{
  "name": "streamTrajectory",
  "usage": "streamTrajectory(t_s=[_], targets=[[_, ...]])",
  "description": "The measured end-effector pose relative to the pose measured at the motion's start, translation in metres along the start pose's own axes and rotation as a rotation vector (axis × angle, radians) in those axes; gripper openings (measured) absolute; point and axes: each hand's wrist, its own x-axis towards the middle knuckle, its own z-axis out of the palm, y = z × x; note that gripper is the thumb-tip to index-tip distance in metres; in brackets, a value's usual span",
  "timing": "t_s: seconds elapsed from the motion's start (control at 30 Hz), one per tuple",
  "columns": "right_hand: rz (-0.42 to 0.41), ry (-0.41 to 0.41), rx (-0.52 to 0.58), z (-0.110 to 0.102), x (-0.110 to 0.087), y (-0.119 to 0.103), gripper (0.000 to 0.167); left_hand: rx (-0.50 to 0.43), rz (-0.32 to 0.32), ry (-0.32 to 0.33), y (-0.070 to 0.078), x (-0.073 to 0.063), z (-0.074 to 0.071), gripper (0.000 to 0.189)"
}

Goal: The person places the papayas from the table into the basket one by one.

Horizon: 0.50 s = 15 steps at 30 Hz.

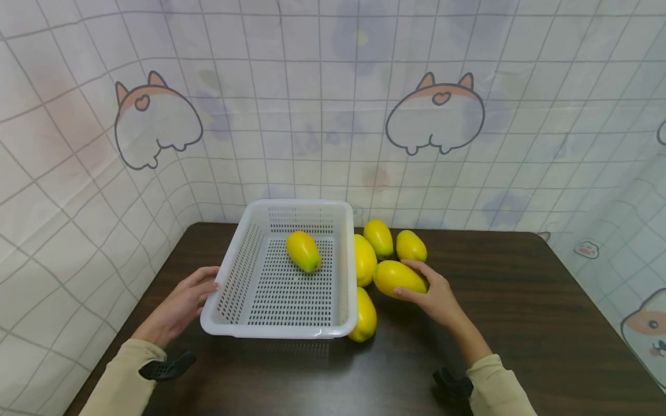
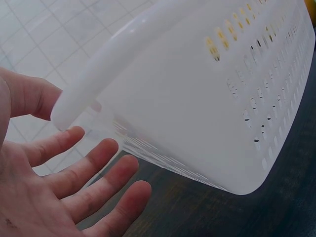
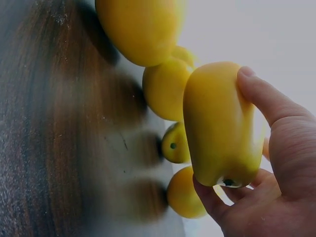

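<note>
The right hand (image 1: pixel 436 297) has a papaya (image 1: pixel 399 279) in its grip, above the table (image 1: pixel 520 312). Behind the grip stand two papayas, a left one (image 1: pixel 378 238) and a right one (image 1: pixel 411 246). Left of it, beside the basket (image 1: pixel 278 331), sit a rear papaya (image 1: pixel 366 261) and a front papaya (image 1: pixel 365 316). Another papaya (image 1: pixel 303 251) lies in the basket, farther left; the left hand (image 1: pixel 179 301) is at its far rim.

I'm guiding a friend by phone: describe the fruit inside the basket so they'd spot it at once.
Toward the left of the dark table is a white slotted basket. In it lies an oval fruit, yellow, greenish at its nearer end. It is the only one inside; the other fruits are outside, at the basket's right, one in the right hand.
</note>
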Motion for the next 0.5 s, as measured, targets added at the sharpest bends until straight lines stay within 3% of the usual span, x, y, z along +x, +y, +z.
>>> streamTrajectory(t_s=[0.5], targets=[[-0.012,-0.004,0.037,0.000,-0.002,-0.012,0.062,-0.004,0.000,0.005,0.000,0.000,0.000,0.055]])
